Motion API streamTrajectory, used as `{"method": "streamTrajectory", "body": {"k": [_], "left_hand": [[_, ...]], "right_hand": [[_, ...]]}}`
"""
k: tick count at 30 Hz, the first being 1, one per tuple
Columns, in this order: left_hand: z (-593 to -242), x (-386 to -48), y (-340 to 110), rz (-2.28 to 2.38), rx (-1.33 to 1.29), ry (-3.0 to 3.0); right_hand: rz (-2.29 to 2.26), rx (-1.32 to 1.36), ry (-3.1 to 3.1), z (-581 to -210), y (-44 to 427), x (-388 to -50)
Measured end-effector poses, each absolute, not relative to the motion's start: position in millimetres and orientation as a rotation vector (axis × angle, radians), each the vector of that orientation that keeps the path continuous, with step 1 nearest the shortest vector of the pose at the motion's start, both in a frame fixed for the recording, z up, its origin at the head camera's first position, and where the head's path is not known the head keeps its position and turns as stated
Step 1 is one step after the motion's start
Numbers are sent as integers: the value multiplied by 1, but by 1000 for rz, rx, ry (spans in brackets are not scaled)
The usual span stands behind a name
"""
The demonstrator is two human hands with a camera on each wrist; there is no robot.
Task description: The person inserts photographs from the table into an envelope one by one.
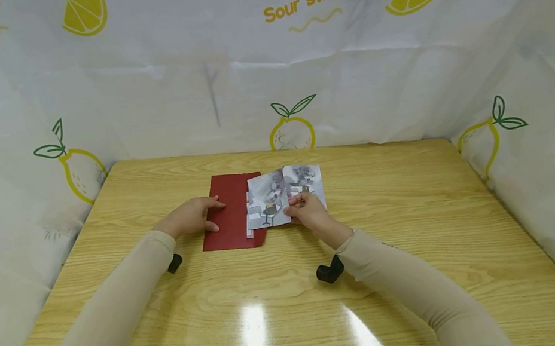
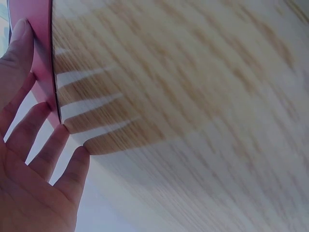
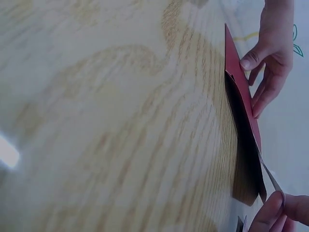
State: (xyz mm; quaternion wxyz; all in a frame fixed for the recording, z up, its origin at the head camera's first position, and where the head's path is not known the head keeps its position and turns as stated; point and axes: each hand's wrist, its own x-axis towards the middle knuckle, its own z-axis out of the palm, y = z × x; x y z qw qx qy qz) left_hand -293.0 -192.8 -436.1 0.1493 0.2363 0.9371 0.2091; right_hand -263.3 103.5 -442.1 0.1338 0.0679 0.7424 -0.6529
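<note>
A flat red paper envelope (image 1: pixel 237 228) lies on the table. My left hand (image 1: pixel 191 215) is at its left side, thumb and fingertips touching the red surface and its edge; in the left wrist view the left hand's fingers (image 2: pixel 46 152) are spread and fairly straight. My right hand (image 1: pixel 311 211) pinches a grey-and-white printed card (image 1: pixel 265 190) with a wine glass picture at its lower right edge. That card overlaps the envelope's right side, with a white strip showing beneath it. A similar card (image 1: pixel 312 176) shows behind it on the right, its lower part hidden by the right hand.
The wood-grain table (image 1: pixel 424 204) has bright glare near its front. Dark wrist-worn pieces hang below both wrists, one black piece (image 1: pixel 330 270) by the right sleeve. A white curtain (image 1: pixel 163 106) with lemon prints surrounds the back and sides.
</note>
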Motion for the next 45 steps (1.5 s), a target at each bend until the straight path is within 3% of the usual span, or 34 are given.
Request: {"method": "streamTrajectory", "body": {"k": [45], "left_hand": [[-437, -297, -194, 601, 652, 2671]], "right_hand": [[-1840, 161, 2182, -436, 107, -263]]}}
